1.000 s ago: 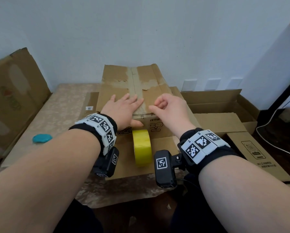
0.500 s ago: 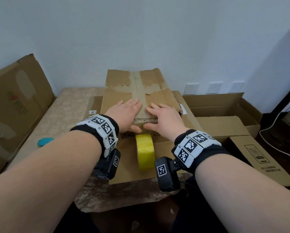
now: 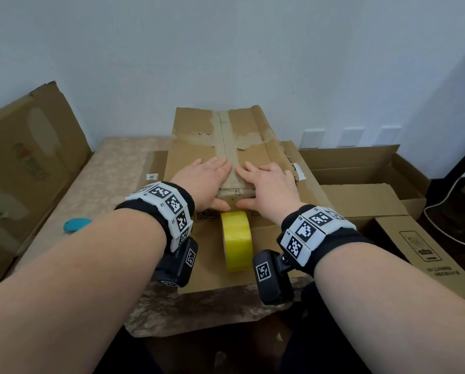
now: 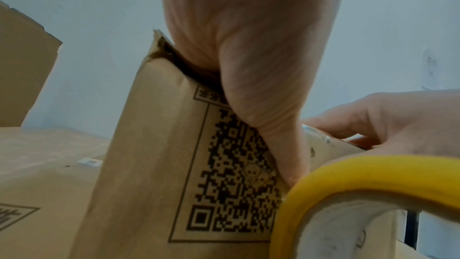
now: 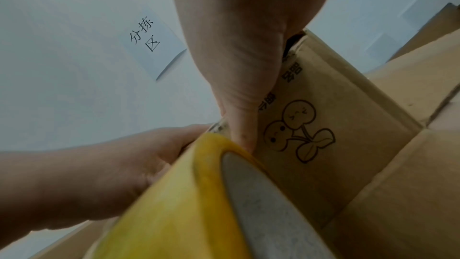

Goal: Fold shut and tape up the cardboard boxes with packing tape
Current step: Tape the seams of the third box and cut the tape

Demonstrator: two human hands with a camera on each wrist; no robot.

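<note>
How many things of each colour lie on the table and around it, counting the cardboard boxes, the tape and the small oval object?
Brown: 4, the cardboard box under both hands, a flattened box, an open box, leaning cardboard.
Yellow: 1, the packing tape roll.
Teal: 1, the small oval object.
Total: 6.

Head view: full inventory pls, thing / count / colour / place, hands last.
closed cardboard box: 1, brown, table centre, old tape strip along its top seam
tape roll: 1, yellow, on edge on flat cardboard just in front of the box
flat cardboard sheet: 1, brown, under box and roll
open box: 1, brown, right of the closed box
printed flattened box: 1, brown, far right
leaning cardboard: 1, brown, left against wall
small oval object: 1, teal, table left
table: 1, beige patterned cover
cable: 1, white, floor right
wall plates: 3, white, wall right
left hand: flat on box top, thumb over front edge
right hand: flat on box top, thumb over front edge
</note>
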